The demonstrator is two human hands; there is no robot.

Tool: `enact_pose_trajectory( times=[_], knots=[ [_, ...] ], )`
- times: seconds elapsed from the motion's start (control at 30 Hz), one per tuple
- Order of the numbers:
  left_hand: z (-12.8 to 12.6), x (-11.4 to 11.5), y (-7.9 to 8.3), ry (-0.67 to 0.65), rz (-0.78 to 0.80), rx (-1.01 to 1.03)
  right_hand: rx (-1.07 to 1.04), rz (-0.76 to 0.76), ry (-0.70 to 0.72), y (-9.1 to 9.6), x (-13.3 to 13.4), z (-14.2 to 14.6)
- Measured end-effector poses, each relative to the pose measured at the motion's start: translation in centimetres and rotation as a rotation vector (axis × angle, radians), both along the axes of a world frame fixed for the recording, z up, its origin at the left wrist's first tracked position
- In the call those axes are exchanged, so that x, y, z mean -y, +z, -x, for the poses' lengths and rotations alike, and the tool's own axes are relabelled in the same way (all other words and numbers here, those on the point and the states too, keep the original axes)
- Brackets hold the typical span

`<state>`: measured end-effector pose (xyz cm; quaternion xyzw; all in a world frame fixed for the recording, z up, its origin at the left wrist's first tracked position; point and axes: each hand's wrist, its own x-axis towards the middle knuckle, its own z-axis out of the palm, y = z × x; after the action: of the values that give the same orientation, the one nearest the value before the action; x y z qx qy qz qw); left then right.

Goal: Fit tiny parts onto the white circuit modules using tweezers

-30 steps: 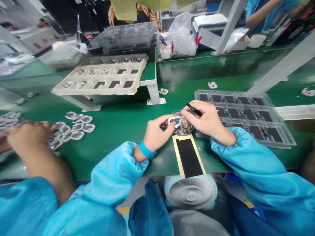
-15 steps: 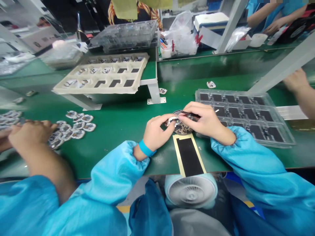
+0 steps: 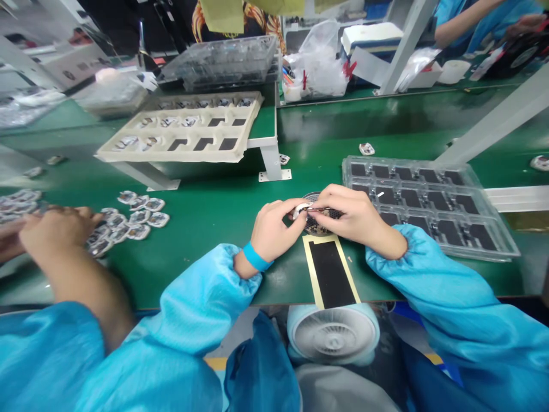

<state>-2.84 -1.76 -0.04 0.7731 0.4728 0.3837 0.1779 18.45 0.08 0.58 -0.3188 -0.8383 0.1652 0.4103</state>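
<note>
Over a round perforated dish (image 3: 315, 228) of small dark pieces, my two hands meet at the fingertips. My left hand (image 3: 274, 228) is closed, pinching a small white rounded electronic part (image 3: 302, 209) between thumb and fingers. Closed too, my right hand (image 3: 354, 217) holds slim dark tweezers (image 3: 318, 210) against the part; the fingers cover most of them. Just below the dish lies a black adhesive sheet (image 3: 333, 274) on yellow backing. A clear tray (image 3: 506, 249) with dark rectangular pads in its compartments stands right of my right hand.
Similar white parts (image 3: 139, 217) lie clustered on the green bench at left, beside a co-worker's hand (image 3: 60, 229). A cream tray (image 3: 171, 155) sits on a raised shelf. A white post (image 3: 506, 114) slants at right. Below the bench edge is a fan (image 3: 333, 337).
My right fingers have closed in lower around the tweezers, and the tool has shifted down beside the white part. A co-worker's hand at right has gone, and a white part shows there.
</note>
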Motion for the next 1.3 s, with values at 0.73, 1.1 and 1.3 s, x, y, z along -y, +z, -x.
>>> enact_pose_trajectory(
  times=[0.73,1.1,1.3],
  knots=[
    [-0.3,-0.6,0.4,-0.117,0.559,0.516,0.097,0.024,-0.070,0.3,-0.2,0.1],
    [5.2,-6.7,-0.9,0.338,0.357,0.256,0.083,0.082,-0.061,0.8,-1.2,-1.5],
    [9.8,-13.5,1.4,0.550,0.236,-0.010,-0.073,-0.003,-0.136,2.7,-0.9,-2.6]
  ],
)
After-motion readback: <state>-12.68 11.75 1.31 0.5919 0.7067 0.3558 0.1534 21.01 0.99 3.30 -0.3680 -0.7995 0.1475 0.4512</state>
